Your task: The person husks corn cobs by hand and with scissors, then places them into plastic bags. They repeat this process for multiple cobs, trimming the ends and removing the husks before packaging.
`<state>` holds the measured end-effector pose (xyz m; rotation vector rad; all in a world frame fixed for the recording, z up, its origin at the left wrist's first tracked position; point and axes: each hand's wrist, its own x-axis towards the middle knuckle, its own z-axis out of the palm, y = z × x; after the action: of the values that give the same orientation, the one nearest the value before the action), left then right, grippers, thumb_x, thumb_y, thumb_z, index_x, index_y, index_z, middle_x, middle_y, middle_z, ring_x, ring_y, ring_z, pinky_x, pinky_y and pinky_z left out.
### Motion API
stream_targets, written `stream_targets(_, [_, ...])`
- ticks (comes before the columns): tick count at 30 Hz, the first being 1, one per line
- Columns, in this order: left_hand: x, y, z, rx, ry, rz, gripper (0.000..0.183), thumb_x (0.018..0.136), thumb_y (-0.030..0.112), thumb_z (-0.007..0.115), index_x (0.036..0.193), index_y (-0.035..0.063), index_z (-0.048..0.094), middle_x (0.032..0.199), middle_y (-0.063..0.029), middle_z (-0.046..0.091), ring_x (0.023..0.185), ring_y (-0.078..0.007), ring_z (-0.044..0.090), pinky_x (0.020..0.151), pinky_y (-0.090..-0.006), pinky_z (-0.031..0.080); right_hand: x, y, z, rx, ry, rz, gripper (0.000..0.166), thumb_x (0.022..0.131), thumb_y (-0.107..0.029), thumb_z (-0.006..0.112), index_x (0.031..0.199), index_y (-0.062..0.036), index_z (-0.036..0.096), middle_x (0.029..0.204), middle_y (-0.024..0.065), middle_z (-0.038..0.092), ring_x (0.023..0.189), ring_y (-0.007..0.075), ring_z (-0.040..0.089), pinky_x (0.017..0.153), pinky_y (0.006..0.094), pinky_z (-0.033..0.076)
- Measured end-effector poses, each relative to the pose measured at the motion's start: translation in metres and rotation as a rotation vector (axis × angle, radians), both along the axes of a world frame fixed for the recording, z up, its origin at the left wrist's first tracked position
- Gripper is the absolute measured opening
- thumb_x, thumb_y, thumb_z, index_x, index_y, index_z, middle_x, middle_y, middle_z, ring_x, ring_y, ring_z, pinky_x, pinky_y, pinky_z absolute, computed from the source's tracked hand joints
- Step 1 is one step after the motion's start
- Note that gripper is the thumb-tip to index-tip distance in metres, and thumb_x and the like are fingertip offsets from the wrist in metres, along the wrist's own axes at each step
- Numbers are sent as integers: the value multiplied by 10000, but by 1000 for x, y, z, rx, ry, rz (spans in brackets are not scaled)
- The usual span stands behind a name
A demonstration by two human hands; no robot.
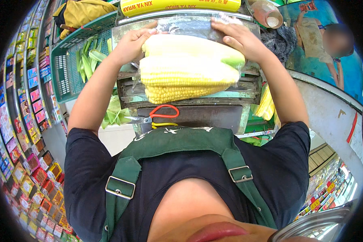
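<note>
Several husked ears of corn lie together under clear plastic film on a film-wrapping machine. My left hand is at the upper left of the corn, its fingers at the edge of the film. On the upper right, my right hand lies with fingers spread on the film, its thumb near the corn. A roll of cling film bearing writing sits at the machine's far end. Nearer to me rest scissors with red handles, and a yellow handle shows beside them.
On the left stands a green plastic basket with corn husks in it. More husks lie below it. Wrapped corn is at the right. A container and a dark cloth stand beyond my right arm. Packaged goods line the far left.
</note>
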<state>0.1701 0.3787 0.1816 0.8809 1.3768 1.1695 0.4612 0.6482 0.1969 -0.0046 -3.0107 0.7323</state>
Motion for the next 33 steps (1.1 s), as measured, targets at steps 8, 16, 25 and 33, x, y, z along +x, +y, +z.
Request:
stream_targets(8, [61, -74, 10, -78, -148, 189, 352, 1089, 197, 479, 1209, -63, 686, 1531, -134, 514, 1292, -182, 557, 1075, -323, 445, 58, -60, -5, -689, -7, -53, 920, 1038, -669, 79, 1370, -3, 620, 1481, 193, 551, 1515, 384, 299, 1255, 494, 108])
stream_targets(16, [107, -109, 19, 85, 384, 227, 361, 1080, 141, 420, 1225, -54, 687, 1300, -184, 680, 1378, -327, 515, 1155, -410, 380, 84, -102, 7, -643, 105, -128, 937, 978, -773, 223, 1431, -20, 547, 1456, 193, 560, 1473, 387, 383, 1241, 535, 150])
stream_targets(25, [143, -145, 21, 211, 290, 229, 612, 1064, 541, 424, 1291, 0, 600, 1448, -206, 489, 1335, -305, 477, 1114, -412, 376, 114, -148, 4, -695, 212, -211, 1033, 897, -798, 442, 1464, 65, 449, 1454, 248, 506, 1375, 400, 457, 1170, 474, 317])
stream_targets(33, [134, -153, 4, 329, 553, -41, 1242, 656, 895, 677, 1544, 109, 311, 1561, -263, 302, 1432, -426, 357, 1144, -526, 336, 128, -140, -5, -520, 179, -73, 1224, 690, -777, 753, 1523, 21, 345, 1487, 245, 420, 1388, 427, 414, 1157, 481, 334])
